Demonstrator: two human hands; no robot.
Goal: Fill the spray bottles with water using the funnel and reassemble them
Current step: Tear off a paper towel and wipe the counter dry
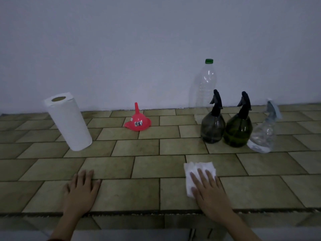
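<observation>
Three spray bottles stand at the right with their heads on: a dark grey one (212, 127), a dark green one (238, 129) and a clear one (264, 134). Behind them stands a tall clear water bottle (205, 84) with a green cap. A red funnel (137, 121) rests mouth-down near the wall, spout up. My left hand (81, 190) lies flat on the tiled counter (147, 166), holding nothing. My right hand (208, 188) presses flat on a folded white paper towel (196, 169) near the front edge.
A roll of paper towels (67, 120) stands upright at the left. A plain wall runs behind the counter. The counter's front edge (156, 212) lies just under my wrists.
</observation>
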